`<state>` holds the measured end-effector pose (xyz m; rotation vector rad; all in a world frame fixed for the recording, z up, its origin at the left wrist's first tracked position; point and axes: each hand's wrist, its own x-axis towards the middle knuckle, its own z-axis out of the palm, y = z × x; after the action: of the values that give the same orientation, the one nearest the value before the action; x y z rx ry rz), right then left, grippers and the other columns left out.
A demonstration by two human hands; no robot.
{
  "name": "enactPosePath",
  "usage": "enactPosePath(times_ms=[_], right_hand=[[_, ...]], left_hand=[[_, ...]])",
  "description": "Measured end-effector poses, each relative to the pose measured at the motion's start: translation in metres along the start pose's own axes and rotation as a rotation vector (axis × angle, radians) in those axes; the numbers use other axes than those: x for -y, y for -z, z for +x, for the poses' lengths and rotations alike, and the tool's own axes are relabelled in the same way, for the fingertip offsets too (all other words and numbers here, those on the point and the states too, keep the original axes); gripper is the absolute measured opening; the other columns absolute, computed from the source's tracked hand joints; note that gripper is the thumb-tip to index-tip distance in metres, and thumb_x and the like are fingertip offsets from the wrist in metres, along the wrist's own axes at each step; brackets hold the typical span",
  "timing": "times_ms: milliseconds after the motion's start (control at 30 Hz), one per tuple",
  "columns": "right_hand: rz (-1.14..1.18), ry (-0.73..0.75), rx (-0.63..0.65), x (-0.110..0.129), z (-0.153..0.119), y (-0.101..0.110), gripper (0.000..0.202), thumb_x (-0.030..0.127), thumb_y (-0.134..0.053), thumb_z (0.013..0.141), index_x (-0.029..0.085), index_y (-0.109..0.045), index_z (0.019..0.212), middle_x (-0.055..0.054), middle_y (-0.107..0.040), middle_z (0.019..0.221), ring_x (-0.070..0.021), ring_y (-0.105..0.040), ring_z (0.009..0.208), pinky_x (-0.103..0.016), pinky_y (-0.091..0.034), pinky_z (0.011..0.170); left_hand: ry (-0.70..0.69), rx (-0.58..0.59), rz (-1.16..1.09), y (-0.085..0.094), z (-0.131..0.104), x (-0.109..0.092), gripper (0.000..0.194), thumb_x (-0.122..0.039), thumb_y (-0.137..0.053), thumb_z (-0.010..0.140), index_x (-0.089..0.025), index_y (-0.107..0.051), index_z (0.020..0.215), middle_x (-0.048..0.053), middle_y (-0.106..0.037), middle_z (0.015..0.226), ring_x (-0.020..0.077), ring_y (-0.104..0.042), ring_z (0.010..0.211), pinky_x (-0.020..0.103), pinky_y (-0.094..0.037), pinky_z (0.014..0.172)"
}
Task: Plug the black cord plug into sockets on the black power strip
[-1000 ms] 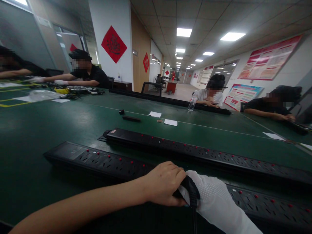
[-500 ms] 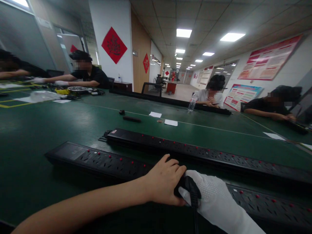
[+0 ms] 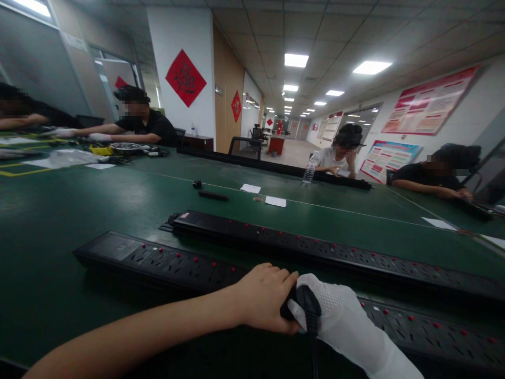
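My bare left hand [image 3: 268, 297] is curled over the middle of the near black power strip [image 3: 169, 260], its fingers along the far side and its thumb on the near side. Against it, my white-gloved right hand [image 3: 335, 302] is closed around a black plug [image 3: 308, 301]. The plug's cord [image 3: 314, 347] hangs toward me. Where the plug meets the strip is hidden between my hands. The near strip has a row of sockets with red switches or lights and shows on both sides of my hands. A second power strip [image 3: 276, 237] lies behind it, roughly parallel.
Farther across the green table [image 3: 130, 202] lie a short black bar [image 3: 213, 195], a small black piece [image 3: 197, 184] and paper slips [image 3: 275, 201]. A water bottle [image 3: 309, 171] stands near a long black strip [image 3: 252, 164]. Cables and a plastic bag [image 3: 71, 157] are at left. Other people sit around.
My left fingers have come down and curled closer over the strip. Both hands have shifted slightly left. A person across the table has raised a hand toward the head.
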<state>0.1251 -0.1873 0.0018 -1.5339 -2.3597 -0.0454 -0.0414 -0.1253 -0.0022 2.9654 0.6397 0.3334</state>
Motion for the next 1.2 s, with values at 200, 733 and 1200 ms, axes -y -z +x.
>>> enactPosePath(times_ms=[200,733,1200], right_hand=[[0.278,-0.038,-0.133,-0.013,-0.013,0.007,0.018,0.034,-0.041,0.084,0.020,-0.053,0.082,-0.001,-0.059,0.068,-0.0110,-0.054,0.056,-0.021,-0.041,0.051],[0.666,-0.269,-0.150,-0.005,0.009,0.013,0.031,0.048,-0.044,0.081,0.022,-0.060,0.090,-0.003,-0.061,0.085,-0.0189,-0.057,0.081,-0.031,-0.046,0.076],[-0.243,-0.039,-0.064,0.030,0.055,0.002,0.034,0.040,-0.033,0.086,0.019,-0.060,0.079,-0.002,-0.061,0.056,-0.0144,-0.057,0.052,-0.023,-0.032,0.051]], left_hand=[[-0.002,0.014,0.001,-0.003,0.000,0.002,0.077,-0.068,-0.041,0.068,-0.010,-0.042,0.119,0.010,-0.060,0.096,0.0252,-0.058,0.082,0.036,-0.044,0.073],[-0.044,0.434,-0.235,0.039,-0.008,0.052,0.086,-0.075,-0.053,0.052,-0.024,-0.043,0.121,0.007,-0.059,0.107,0.0243,-0.059,0.086,0.031,-0.045,0.068],[-0.071,0.444,-0.404,0.031,-0.006,0.063,0.081,-0.070,-0.062,0.048,-0.023,-0.050,0.113,0.003,-0.058,0.111,0.0236,-0.059,0.091,0.034,-0.045,0.080]])
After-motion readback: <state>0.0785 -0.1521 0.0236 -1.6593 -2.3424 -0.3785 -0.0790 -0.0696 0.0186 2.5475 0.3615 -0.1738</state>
